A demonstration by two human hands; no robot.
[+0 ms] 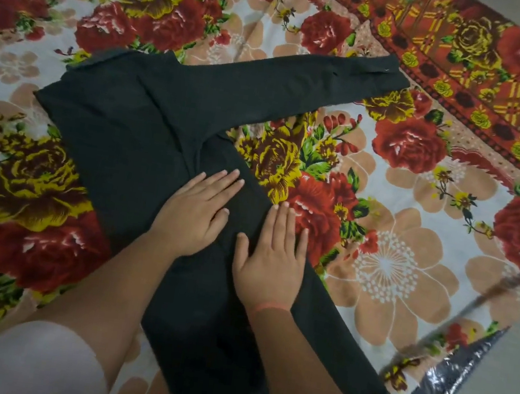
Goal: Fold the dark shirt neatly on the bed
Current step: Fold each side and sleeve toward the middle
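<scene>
Dark shirt (149, 121) lies lengthwise, collar pointing away.

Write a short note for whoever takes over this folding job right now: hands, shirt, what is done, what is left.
Left hand: flat, fingers straight, pressing on the dark shirt.
Right hand: flat beside it, also pressing the shirt, near its right edge.
The shirt lies on the floral bedspread, with one sleeve stretched out to the upper right.
Done: shirt is laid out; a crease runs along the middle, so one side seems folded in.
Left: probably fold that sleeve in, then fold the body up.
</scene>
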